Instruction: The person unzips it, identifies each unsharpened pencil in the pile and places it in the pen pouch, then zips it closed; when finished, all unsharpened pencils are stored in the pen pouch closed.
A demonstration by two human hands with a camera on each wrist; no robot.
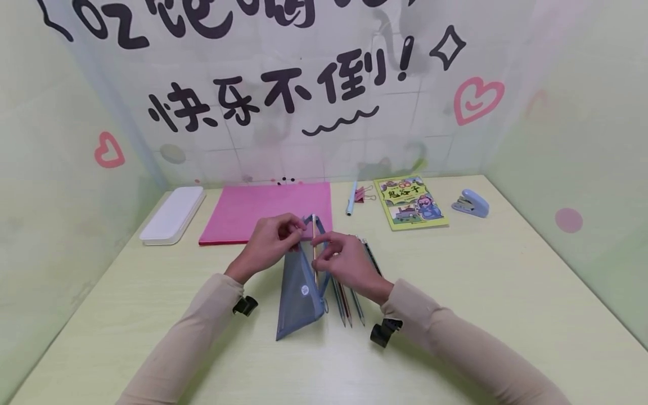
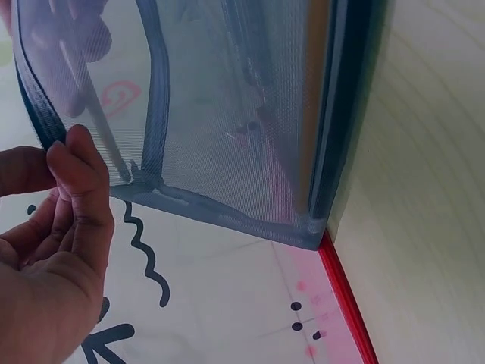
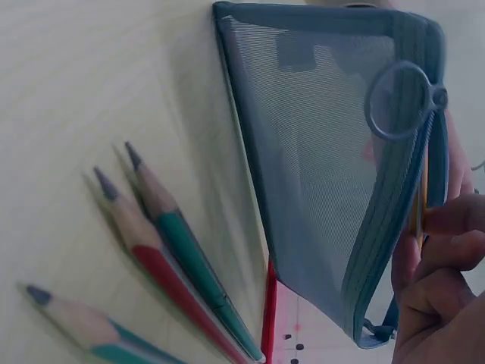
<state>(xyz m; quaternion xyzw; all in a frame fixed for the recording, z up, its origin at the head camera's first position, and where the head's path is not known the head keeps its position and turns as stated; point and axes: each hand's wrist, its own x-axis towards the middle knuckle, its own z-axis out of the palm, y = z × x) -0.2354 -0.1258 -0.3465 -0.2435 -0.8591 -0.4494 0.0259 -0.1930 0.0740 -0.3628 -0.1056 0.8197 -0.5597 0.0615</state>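
A blue mesh pencil pouch (image 1: pixel 298 287) stands on its side on the pale green table (image 1: pixel 455 315), mouth upward. My left hand (image 1: pixel 292 233) pinches the pouch's top zipper edge; the left wrist view shows its fingers (image 2: pixel 72 163) gripping the pouch (image 2: pixel 227 114) at the rim. My right hand (image 1: pixel 321 244) pinches a yellow pencil (image 1: pixel 315 236) that sticks into the open mouth. In the right wrist view, the right hand (image 3: pixel 432 227) holds that pencil (image 3: pixel 417 205) beside the pouch (image 3: pixel 318 174) and its zipper ring (image 3: pixel 402 98). Several coloured pencils (image 1: pixel 349 301) (image 3: pixel 167 243) lie just right of the pouch.
Behind the hands lies a pink paper sheet (image 1: pixel 263 211). A white case (image 1: pixel 172 215) sits back left. A pen (image 1: pixel 351 199), pink binder clips (image 1: pixel 362 194), a green booklet (image 1: pixel 410 202) and a blue stapler (image 1: pixel 471 202) line the back right. Walls enclose three sides.
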